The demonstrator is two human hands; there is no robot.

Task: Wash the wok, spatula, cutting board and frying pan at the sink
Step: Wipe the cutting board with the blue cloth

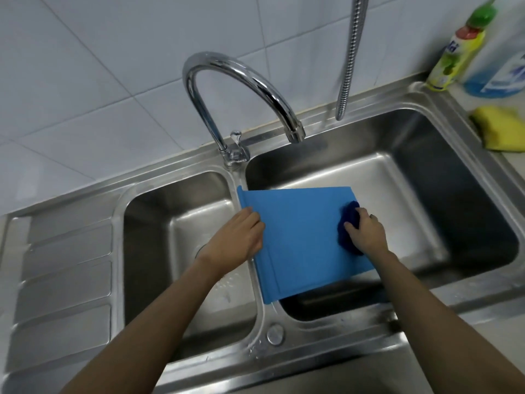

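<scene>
Head: left hand (pixel 241 237) grips board (pixel 301 240); right hand (pixel 366 234) presses scrubber (pixel 348 220).

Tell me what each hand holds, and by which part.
Left hand grips the blue cutting board by its left edge. Right hand holds a dark blue scrubber, pressed on the board's right side.

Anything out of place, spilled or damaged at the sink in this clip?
Nothing stands out. The left hand holds the blue cutting board tilted over the right basin, and the right hand presses a dark blue scrubber on it. No water shows at the faucet.
</scene>
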